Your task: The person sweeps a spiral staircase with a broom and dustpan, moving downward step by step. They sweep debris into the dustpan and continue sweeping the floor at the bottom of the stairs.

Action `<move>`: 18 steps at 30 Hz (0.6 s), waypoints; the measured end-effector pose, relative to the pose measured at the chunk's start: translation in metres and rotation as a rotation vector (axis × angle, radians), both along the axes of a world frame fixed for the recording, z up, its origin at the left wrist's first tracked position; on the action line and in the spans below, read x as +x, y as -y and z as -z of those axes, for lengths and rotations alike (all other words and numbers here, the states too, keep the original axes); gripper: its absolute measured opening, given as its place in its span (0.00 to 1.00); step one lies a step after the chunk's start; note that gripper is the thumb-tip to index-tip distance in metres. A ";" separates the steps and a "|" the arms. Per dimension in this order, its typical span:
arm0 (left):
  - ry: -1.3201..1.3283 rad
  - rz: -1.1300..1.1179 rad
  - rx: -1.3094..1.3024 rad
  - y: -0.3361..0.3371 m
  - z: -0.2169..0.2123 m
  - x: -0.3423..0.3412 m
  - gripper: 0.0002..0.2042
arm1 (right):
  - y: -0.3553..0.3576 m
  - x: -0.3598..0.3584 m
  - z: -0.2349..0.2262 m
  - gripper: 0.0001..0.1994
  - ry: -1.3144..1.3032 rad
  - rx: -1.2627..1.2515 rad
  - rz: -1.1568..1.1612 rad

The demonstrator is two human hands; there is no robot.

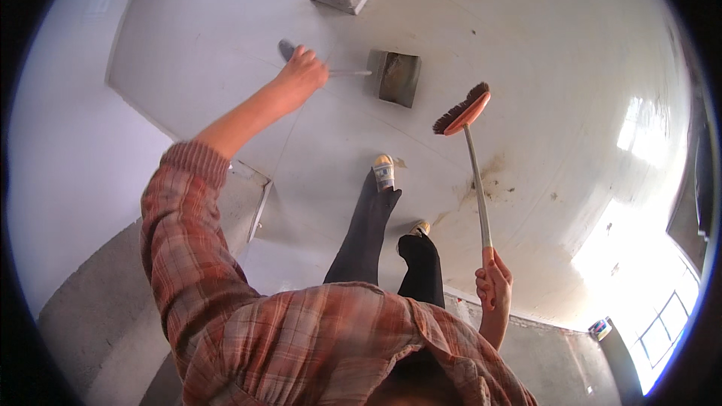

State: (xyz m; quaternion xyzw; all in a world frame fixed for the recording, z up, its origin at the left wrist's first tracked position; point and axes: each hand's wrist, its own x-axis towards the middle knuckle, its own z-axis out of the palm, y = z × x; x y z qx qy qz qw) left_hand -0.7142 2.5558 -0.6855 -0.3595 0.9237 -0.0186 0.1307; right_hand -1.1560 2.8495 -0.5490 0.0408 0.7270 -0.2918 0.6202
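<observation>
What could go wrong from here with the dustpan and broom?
1. The dustpan carries dirt and is held out by its long handle in the left hand; a tilt could spill it onto the pale floor.
2. The right hand grips the broom only at the handle's end, with the bristle head lifted; it may swing and flick dust.
3. The dark stains lie beside the feet; whether they are wet is unclear, so slipping is possible.

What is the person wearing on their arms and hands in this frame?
The left hand and right hand are bare, with no gloves. The left arm wears a plaid shirt sleeve in faded red, orange and grey, its cuff pushed up so the forearm is uncovered. The right sleeve is hidden.
</observation>
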 end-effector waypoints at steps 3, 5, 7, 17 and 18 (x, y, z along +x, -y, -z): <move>-0.047 -0.108 -0.034 -0.054 -0.035 0.059 0.07 | 0.024 0.020 -0.024 0.24 0.020 -0.034 -0.123; -0.086 -0.202 -0.015 -0.087 -0.044 0.090 0.07 | 0.045 0.028 -0.035 0.23 0.093 -0.015 -0.179; -0.141 -0.266 -0.023 -0.121 -0.047 0.115 0.06 | 0.057 0.035 -0.042 0.23 0.156 -0.074 -0.211; -0.225 -0.489 0.026 -0.271 -0.057 0.194 0.10 | 0.100 0.153 -0.033 0.24 0.403 -0.099 -0.477; -0.290 -0.542 0.076 -0.265 -0.052 0.200 0.11 | 0.120 0.180 -0.009 0.23 0.475 -0.125 -0.475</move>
